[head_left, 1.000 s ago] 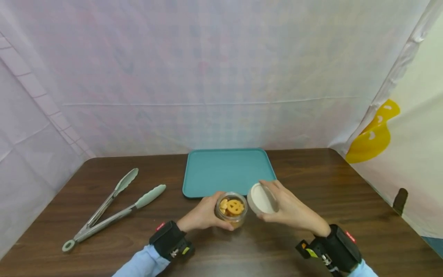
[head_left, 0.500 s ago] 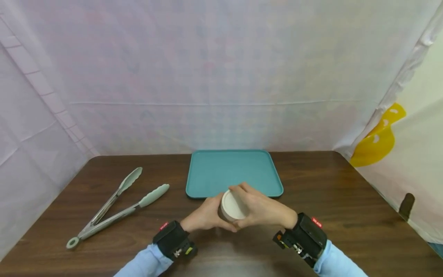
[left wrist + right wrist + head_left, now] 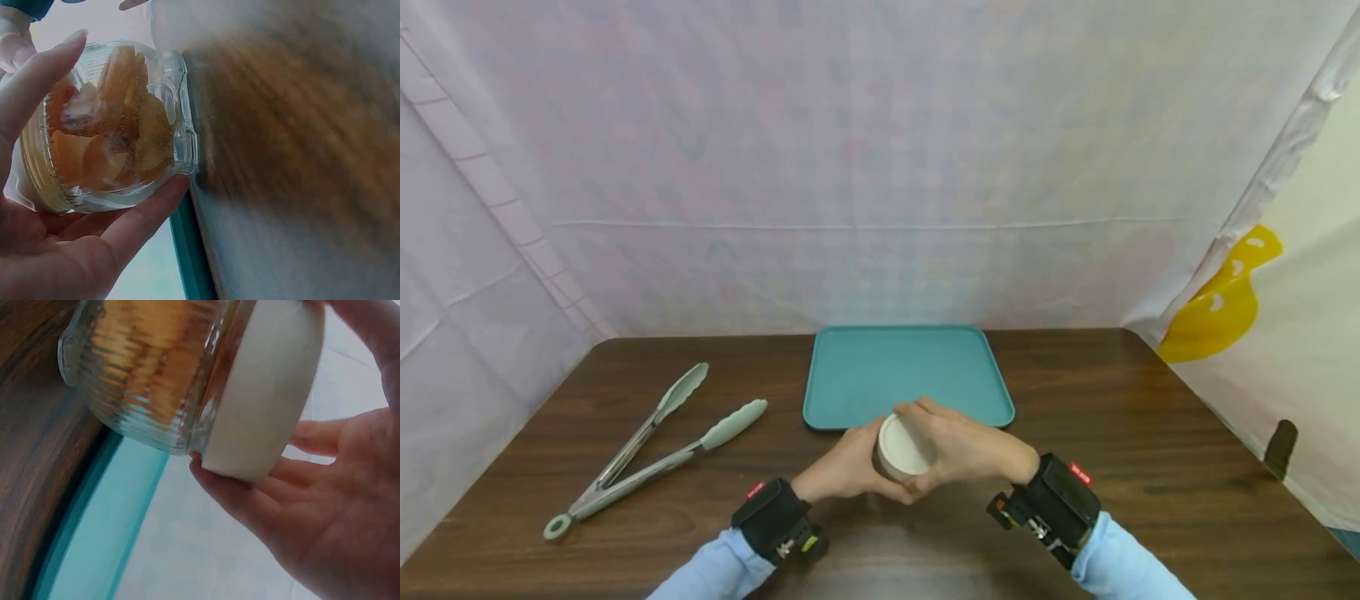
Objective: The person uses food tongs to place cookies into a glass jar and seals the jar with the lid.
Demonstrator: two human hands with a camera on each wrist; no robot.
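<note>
A glass jar point(image 3: 119, 125) of orange-yellow crackers stands upright on the wooden table, its base touching the top in the left wrist view. Fingers and thumb of my left hand point(image 3: 846, 467) curl round its side. On the jar's mouth sits a white lid point(image 3: 904, 448), and my right hand point(image 3: 958, 446) grips its rim from above and the right. In the right wrist view the lid point(image 3: 265, 387) lies against the jar's neck; whether its thread is engaged I cannot tell. Most of the jar is hidden beneath lid and hands in the head view.
Behind the jar lies a teal tray point(image 3: 902, 367) near the table's back edge. Spread metal tongs point(image 3: 647, 458) with pale green tips rest on the left of the wooden table point(image 3: 1097, 400). Pale cloth point(image 3: 865, 167) hangs along the back and sides.
My right hand has brought the lid leftward onto the jar, covering the crackers. Over the last half second its wrist has turned slightly, while my left hand keeps holding the jar.
</note>
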